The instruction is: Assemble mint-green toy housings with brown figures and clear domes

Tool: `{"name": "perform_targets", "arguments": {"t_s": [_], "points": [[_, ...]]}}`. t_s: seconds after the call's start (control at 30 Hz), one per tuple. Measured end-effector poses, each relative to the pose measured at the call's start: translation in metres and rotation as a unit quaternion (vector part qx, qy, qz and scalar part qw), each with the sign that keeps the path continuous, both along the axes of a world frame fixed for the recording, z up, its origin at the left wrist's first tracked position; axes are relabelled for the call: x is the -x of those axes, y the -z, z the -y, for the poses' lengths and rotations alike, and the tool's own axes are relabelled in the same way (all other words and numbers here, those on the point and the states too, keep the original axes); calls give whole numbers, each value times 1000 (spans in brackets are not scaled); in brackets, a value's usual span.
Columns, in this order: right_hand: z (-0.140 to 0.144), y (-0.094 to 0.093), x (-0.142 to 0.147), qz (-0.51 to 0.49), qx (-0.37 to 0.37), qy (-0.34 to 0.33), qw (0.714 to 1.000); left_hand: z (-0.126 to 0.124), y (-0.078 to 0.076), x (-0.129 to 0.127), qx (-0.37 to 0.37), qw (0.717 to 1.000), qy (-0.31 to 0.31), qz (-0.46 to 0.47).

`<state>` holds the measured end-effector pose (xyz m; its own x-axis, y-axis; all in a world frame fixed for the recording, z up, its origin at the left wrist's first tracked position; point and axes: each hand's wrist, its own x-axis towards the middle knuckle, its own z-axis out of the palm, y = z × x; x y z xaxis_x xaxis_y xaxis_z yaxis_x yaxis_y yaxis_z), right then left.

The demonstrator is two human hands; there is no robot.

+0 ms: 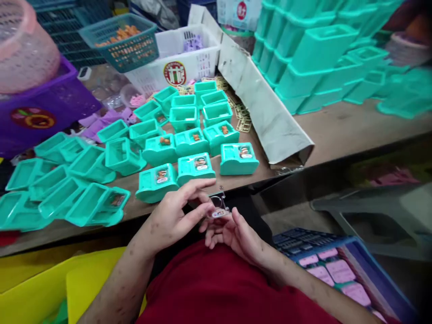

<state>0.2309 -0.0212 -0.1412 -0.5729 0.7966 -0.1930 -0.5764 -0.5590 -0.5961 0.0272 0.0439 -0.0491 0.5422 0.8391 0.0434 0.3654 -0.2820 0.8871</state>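
Note:
Both hands meet just below the table's front edge, over my lap. My left hand and my right hand together hold a small clear plastic piece with a pink label at its lower edge. Directly above them on the wooden table stand rows of teal plastic toy housings; the nearest three carry clear windows, those behind them hold small orange parts. More empty teal housings lie tipped over at the left.
A folded cardboard strip divides the table; stacked teal shells rise behind it. A white basket, a teal basket with orange pieces, a purple crate and a pink basket stand at the back. A blue crate with pink tiles sits at lower right.

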Motion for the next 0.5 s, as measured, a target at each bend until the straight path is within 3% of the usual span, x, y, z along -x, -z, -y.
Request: {"name": "perform_targets", "arguments": {"t_s": [0.07,0.27,0.4,0.5], "points": [[-5,3,4,30,-10,26,999,2,-1,7,22,1000,-7,9],[-20,2,9,209,-62,62,974,12,-3,5,-76,987,38,-138],[-22,8,11,168,-69,16,983,10,-13,8,-145,965,49,-215],[-18,25,6,98,-40,-15,994,-10,-36,32,-188,955,52,-224]]}}
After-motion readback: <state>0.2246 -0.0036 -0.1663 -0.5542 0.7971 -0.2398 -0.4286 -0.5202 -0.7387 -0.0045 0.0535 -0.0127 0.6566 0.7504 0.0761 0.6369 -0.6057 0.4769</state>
